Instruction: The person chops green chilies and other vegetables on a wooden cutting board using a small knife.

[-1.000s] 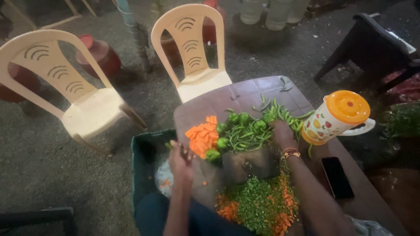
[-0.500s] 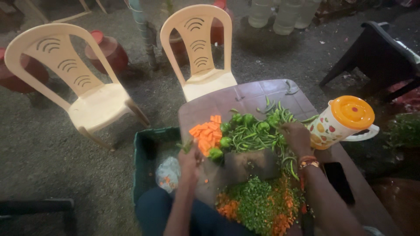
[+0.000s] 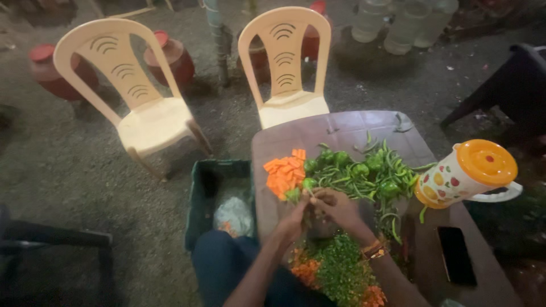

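Chillies (image 3: 364, 173), whole, heaped beyond both hands. Left hand (image 3: 296, 219) and right hand (image 3: 335, 206) closed together on one green piece (image 3: 309, 185). Chopped greens (image 3: 338, 270) piled nearer; most chillies uncut, by appearance

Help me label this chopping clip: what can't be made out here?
- Head view: whatever the left hand and right hand pinch together is hidden by the fingers; a knife can't be confirmed.
- The chopped vegetable pile is partly covered by the forearms and cut by the bottom edge.
- The green crate contents are dim and blurred.
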